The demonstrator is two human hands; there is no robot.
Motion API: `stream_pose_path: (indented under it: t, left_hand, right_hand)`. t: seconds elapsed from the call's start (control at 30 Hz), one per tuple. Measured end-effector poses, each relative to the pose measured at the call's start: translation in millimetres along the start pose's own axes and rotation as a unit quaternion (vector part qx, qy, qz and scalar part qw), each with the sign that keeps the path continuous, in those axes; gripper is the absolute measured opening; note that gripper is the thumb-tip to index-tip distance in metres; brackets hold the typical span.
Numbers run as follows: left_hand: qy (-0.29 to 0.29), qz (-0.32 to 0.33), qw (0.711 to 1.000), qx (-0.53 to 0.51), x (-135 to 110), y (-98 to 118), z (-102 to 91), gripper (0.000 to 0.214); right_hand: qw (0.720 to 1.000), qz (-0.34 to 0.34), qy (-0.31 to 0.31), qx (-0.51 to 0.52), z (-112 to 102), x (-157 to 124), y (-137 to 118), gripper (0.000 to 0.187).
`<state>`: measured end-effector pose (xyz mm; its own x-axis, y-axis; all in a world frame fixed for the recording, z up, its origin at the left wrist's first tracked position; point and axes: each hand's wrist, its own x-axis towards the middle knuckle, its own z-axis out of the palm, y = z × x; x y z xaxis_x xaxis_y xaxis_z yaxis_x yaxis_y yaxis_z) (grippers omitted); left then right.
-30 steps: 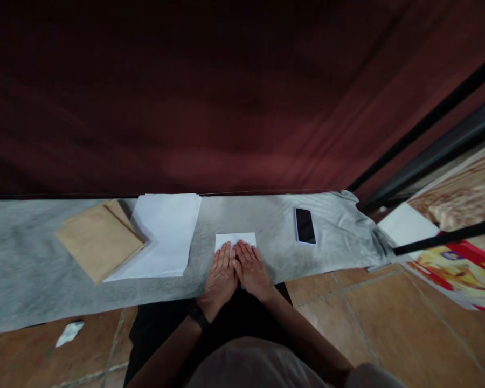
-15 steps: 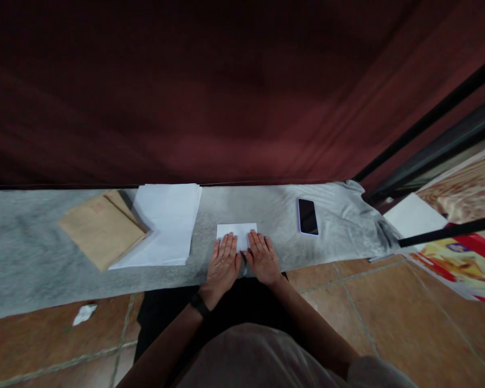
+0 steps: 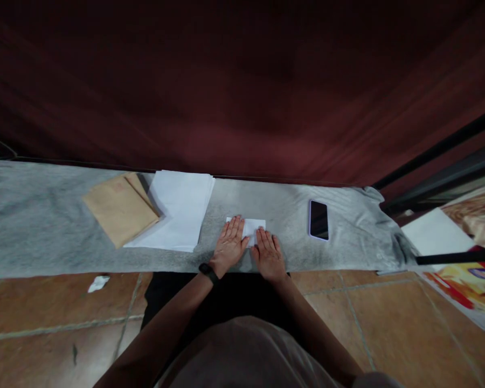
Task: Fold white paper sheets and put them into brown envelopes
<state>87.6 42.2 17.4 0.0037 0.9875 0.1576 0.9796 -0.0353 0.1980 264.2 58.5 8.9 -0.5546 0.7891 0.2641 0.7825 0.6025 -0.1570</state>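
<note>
A small white piece of paper (image 3: 249,227), seemingly folded, lies on the grey cloth in front of me. My left hand (image 3: 230,243) rests flat over its left part, fingers stretched out and pointing away from me. On its right edge lies my right hand (image 3: 269,253), also flat with fingers extended. Between the two hands the middle of the paper shows; its near edge is partly hidden by them. A stack of larger white sheets (image 3: 181,210) sits to the left of my left hand.
Brown envelopes (image 3: 119,210) overlap the white stack on its left. A phone (image 3: 319,220) lies on the grey cloth (image 3: 291,210) at right. A dark red curtain (image 3: 242,108) hangs behind. Black bars (image 3: 461,257) and a colourful box (image 3: 469,291) stand at far right.
My left hand has slid forward and inward over the paper, covering more of its left side. My right hand stays on the right edge. The view has tilted slightly.
</note>
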Motion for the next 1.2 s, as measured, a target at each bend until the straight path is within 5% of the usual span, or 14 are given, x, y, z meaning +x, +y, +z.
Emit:
stream_pose_path:
  t: [0.6, 1.2]
  left_hand:
    - [-0.033, -0.018, 0.999, -0.006, -5, 2, -2.6, 0.066]
    - [-0.010, -0.033, 0.999, -0.017, -9, -3, -3.6, 0.067]
  right_hand:
    - [0.996, -0.043, -0.049, 0.056, 2, 28, -2, 0.050]
    - [0.999, -0.012, -0.034, -0.015, 8, 36, 37, 0.053]
